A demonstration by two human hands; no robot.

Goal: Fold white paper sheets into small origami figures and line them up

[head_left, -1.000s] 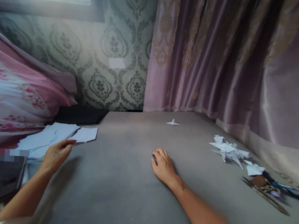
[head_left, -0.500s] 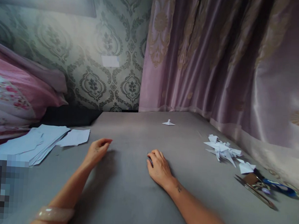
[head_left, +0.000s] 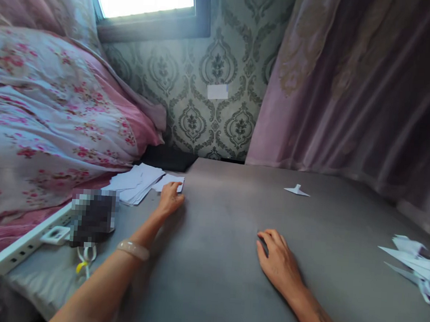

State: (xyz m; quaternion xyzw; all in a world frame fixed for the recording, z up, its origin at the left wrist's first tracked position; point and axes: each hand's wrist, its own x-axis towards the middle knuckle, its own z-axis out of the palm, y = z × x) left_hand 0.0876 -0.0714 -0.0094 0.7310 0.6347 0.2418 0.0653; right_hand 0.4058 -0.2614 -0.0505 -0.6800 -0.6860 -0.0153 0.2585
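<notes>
My left hand (head_left: 171,199) reaches over the near edge of a small white paper sheet (head_left: 162,182), fingers stretched forward and thumb apart. It looks open; whether the fingertips touch the paper I cannot tell. Just left of that sheet lies a stack of larger white papers (head_left: 137,188). My right hand (head_left: 279,258) rests on the grey tabletop (head_left: 216,258), fingers loosely bent and thumb apart, with nothing seen in it. Beyond it stands a small folded paper figure (head_left: 297,190), pointed at both ends.
More folded paper figures (head_left: 414,263) are heaped at the right edge. On the left are a white power strip (head_left: 23,249), a blurred dark object (head_left: 92,219) and a white cable (head_left: 86,254). A black flat item (head_left: 169,158) lies at the back, near floral bedding (head_left: 68,108).
The view has turned left, bringing the power strip and window into sight. My left hand has moved forward to the small sheet, its fingers opening. My right hand stays on the table.
</notes>
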